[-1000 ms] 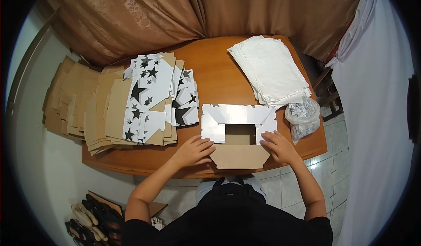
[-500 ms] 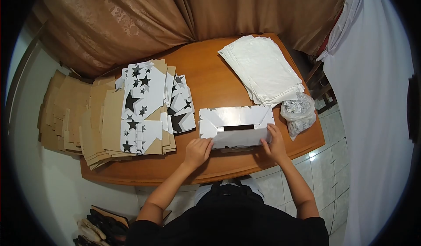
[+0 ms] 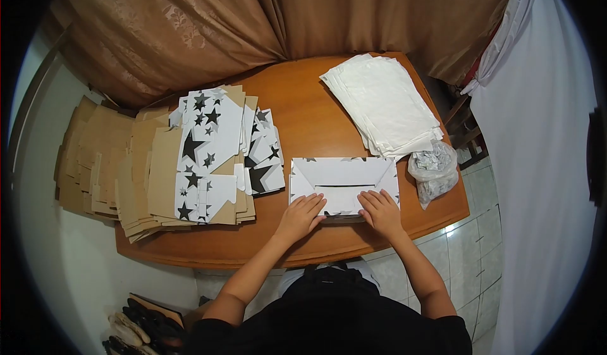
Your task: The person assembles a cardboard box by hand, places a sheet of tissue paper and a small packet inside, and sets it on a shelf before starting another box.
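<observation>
From my remote seat I see both hands lying palm down on a folded white carton (image 3: 344,179), which sits on the near part of the wooden counter (image 3: 303,105), a little right of its middle. The left hand (image 3: 305,211) is flat with its fingers spread over the carton's near flap, and the right hand (image 3: 380,208) lies the same way just beside it. Neither grips anything; they only press on the flap. The carton's upper face shows two slanted fold lines running to its far corners (with a dark slit across the middle where the flaps meet). To the left, near the carton but apart from it, lies a heap of star-printed blanks (image 3: 212,137). It overlaps a wider stack of plain brown cardboard (image 3: 101,159) that juts past the counter's left edge. A pile of white sheets (image 3: 382,102) occupies the far right corner, and a clear plastic bag (image 3: 435,168) with crumpled contents sits just by its near end, to the right of the carton. A brown curtain (image 3: 253,19) hangs behind the counter.
</observation>
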{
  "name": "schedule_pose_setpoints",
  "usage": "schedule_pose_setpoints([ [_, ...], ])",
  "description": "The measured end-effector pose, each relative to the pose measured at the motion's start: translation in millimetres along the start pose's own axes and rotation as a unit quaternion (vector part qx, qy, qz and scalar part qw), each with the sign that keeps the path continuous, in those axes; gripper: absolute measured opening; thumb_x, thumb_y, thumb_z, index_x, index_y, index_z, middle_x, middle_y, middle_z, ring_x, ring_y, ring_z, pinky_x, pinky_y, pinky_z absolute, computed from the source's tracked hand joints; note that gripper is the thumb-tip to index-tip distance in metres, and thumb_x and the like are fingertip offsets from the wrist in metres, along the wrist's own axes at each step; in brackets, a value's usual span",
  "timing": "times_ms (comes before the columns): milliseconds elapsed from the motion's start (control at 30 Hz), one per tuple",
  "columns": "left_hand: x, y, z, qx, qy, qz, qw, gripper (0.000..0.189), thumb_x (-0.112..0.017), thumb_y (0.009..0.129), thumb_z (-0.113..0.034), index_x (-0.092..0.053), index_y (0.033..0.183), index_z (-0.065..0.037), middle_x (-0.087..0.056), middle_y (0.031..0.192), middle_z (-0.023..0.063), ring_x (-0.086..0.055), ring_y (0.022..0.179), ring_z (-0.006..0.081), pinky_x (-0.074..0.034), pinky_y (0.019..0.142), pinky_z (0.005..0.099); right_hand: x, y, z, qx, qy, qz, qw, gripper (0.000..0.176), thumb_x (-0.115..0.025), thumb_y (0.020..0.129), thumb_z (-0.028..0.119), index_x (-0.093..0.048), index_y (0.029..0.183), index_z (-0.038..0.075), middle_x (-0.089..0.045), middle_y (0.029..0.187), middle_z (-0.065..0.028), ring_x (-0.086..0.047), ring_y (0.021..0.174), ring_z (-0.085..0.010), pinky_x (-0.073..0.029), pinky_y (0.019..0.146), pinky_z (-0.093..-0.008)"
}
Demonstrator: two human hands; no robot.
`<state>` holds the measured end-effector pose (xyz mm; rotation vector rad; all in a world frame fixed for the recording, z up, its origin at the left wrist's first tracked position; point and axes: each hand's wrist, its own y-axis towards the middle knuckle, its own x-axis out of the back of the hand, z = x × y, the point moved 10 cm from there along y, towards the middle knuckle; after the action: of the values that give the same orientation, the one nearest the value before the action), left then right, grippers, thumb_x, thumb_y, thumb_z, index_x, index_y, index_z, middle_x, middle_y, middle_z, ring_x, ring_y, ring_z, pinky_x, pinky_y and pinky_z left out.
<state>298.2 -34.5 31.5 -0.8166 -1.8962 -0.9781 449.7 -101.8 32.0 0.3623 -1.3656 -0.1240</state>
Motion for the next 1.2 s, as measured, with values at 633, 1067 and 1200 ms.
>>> schedule_pose_setpoints([
  [633, -49.3, -22.7, 122.8, 0.448, -0.438, -0.014, 0.779, 0.060, -0.034, 0.098, -0.040, -0.027, 0.138, 0.005, -0.034, 0.141, 0.0210, -0.032, 0.131, 0.0283, -0.024, 0.107, 0.0323, -95.3, -28.0, -148.2, -0.415, 0.584, 0.025, 0.698, 0.051, -0.033, 0.099, 0.031, -0.033, 0.136, -0.005, -0.045, 0.133, -0.0159, -0.042, 0.121, -0.0241, -0.030, 0.103, -0.0327],
  [1067, 43.1, -36.0, 103.8, 0.363, -0.550, -0.197, 0.726, 0.041, -0.055, 0.090, -0.034, -0.041, 0.121, -0.011, -0.043, 0.102, 0.0033, -0.042, 0.076, 0.0082, -0.034, 0.064, 0.0196, 13.2, 2.6, -117.4, -0.304, 0.735, -0.046, 0.604, 0.036, -0.051, 0.090, 0.030, -0.051, 0.120, 0.008, -0.056, 0.091, 0.0021, -0.050, 0.074, -0.0076, -0.042, 0.063, -0.0217],
  [1200, 52.9, -37.9, 69.1, 0.289, -0.517, -0.223, 0.774, 0.062, -0.054, 0.071, 0.001, -0.034, 0.130, -0.010, -0.041, 0.110, 0.0057, -0.053, 0.102, 0.0142, -0.043, 0.071, 0.0215, 5.9, -16.6, -120.4, -0.260, 0.700, -0.058, 0.662, 0.055, -0.056, 0.081, 0.003, -0.039, 0.133, 0.004, -0.052, 0.116, -0.0069, -0.050, 0.108, -0.0156, -0.042, 0.091, -0.0285],
])
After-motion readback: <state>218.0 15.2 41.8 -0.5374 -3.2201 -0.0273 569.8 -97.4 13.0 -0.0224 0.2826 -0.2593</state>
